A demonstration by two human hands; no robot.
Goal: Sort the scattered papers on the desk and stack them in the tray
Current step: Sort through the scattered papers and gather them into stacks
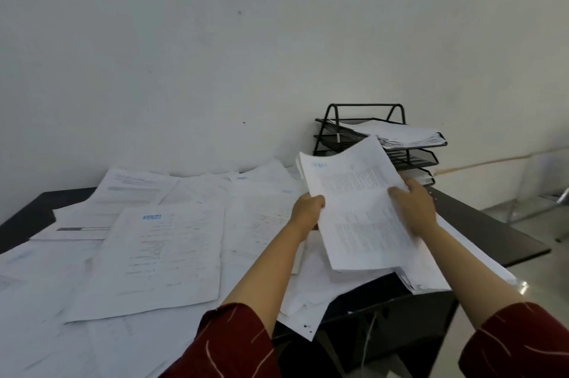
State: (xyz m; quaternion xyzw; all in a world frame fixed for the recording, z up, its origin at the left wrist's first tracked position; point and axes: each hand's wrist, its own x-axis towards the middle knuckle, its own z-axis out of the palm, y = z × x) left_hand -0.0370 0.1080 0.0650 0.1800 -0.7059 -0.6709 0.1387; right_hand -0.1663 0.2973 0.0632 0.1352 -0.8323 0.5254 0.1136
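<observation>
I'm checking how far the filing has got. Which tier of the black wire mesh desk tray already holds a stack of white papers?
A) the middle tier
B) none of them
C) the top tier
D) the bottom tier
C: the stack of white papers lies on the top tier of the black wire mesh desk tray; the middle tier looks bare.

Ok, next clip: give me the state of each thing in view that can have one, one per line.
Left hand: grips the left edge of the held sheaf.
Right hand: grips the sheaf's right side, thumb on top.
Held sheaf: lifted off the desk, tilted towards the tray.
Tray: three tiers; top tier holds a stack, lower tiers' contents unclear.
Tray stack: lying flat, overhanging the front edge.
Scattered papers: loose, overlapping, unsorted.
Desk: mostly covered.
</observation>
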